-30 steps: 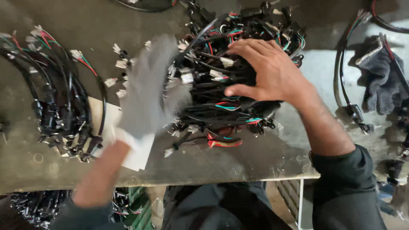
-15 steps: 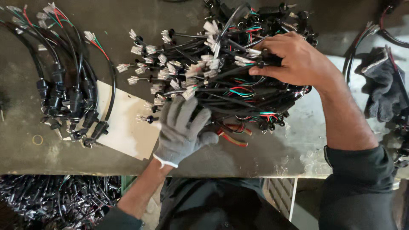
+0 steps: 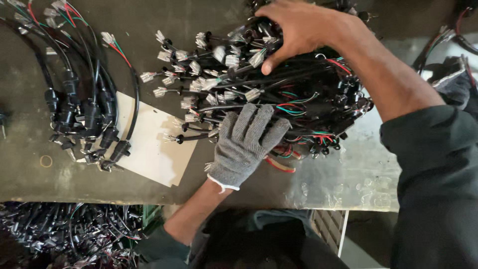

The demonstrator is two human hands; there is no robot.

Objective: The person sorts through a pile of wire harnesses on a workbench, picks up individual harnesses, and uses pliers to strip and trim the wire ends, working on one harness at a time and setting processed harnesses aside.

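Note:
A big tangled pile of black wire harnesses (image 3: 294, 94) with white connectors and red and green leads lies on the worn metal table (image 3: 348, 179). My left hand (image 3: 244, 144), in a grey knit glove, rests flat with fingers spread on the pile's near edge. My bare right hand (image 3: 294, 27) reaches over from the right and presses its curled fingers down on the pile's far top, thumb touching the white connectors. Neither hand lifts anything clear of the pile.
A second, smaller bunch of black harnesses (image 3: 82, 114) lies at the left, partly on a white card (image 3: 154, 144). A small ring (image 3: 46, 161) sits near the left edge. More wires fill a bin (image 3: 64, 239) below the table. A dark cloth (image 3: 455, 82) lies at right.
The gloved left hand came down from the white card area and moved right onto the pile's near edge. The right hand shifted toward the pile's far side. The view has moved closer.

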